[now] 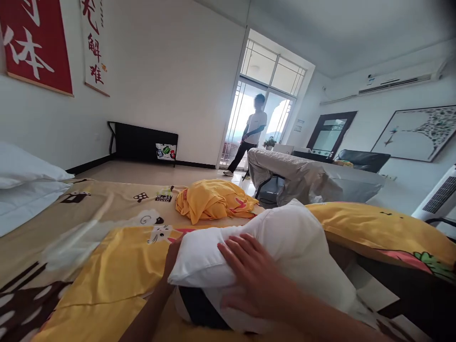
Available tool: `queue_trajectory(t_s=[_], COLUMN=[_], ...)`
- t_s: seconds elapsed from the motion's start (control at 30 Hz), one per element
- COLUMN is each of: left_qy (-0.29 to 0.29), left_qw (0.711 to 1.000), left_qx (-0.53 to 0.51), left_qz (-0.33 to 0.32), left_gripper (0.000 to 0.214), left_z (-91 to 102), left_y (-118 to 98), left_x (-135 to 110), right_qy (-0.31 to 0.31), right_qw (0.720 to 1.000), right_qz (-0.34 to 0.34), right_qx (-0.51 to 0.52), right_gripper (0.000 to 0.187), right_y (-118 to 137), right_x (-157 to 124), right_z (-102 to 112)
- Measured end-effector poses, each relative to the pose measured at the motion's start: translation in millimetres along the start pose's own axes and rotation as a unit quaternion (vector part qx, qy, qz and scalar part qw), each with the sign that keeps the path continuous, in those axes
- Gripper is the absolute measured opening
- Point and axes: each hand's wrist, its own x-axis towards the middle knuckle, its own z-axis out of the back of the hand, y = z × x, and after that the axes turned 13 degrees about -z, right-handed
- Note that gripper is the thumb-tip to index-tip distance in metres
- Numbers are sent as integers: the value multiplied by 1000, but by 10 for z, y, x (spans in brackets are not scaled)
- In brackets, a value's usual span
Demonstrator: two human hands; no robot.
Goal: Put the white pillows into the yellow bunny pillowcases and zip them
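A plump white pillow [299, 242], bent over on itself, lies before me on the bed. My left hand [173, 259] holds its left end, the fingers hidden behind the fabric. Across the folded top, my right hand [251, 268] grips the pillow, its fingers bent over the upper layer and the thumb lower down. A dark band shows on the white cloth below the fold. Beneath and to the left is a flat yellow pillowcase [114, 259] with a white cat print. Just beyond the pillow sits a crumpled yellow cloth [213, 199].
A patterned beige sheet [117, 199] covers the bed. White pillows [28, 166] are at far left, a yellow printed pillow [384, 232] at right. Farther off stand a plastic-covered piece of furniture [292, 166], a black folded table [142, 142] and a person [256, 126] by the glass door.
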Motion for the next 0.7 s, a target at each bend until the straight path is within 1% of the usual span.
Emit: queue_trajectory(t_s=[0.03, 0.1, 0.17, 0.27, 0.33, 0.43, 0.5, 0.6, 0.7], left_qy=[13, 53, 99, 149, 153, 132, 128, 143, 172], left_qw=[1000, 998, 992, 980, 979, 984, 985, 983, 976], left_qx=[-10, -38, -76, -130, -135, -91, -61, -33, -17], left_qz=[2, 4, 2, 3, 29, 79, 95, 114, 131], left_gripper=[19, 23, 29, 44, 51, 56, 56, 55, 61], left_z=[18, 78, 158, 261, 294, 308, 323, 367, 386], left_y=[26, 58, 77, 111, 130, 132, 118, 110, 147], left_x=[-2, 2, 11, 18, 14, 5, 3, 3, 2], right_qy=[-9, -25, -49, -73, -69, -45, -20, 1, 7], right_qw=[999, 997, 995, 993, 993, 994, 993, 993, 990], right_qz=[21, 37, 36, 29, 18, 7, 1, -11, -20], right_qx=[-28, -69, -84, -91, -92, -102, -113, -121, -137], right_gripper=[75, 68, 60, 57, 61, 80, 89, 93, 87], right_y=[30, 30, -13, -46, -6, 121, 208, 291, 295], right_x=[-101, -227, -289, -354, -408, -500, -558, -622, -618], right_z=[-64, -183, -283, -400, -470, -587, -678, -811, -885])
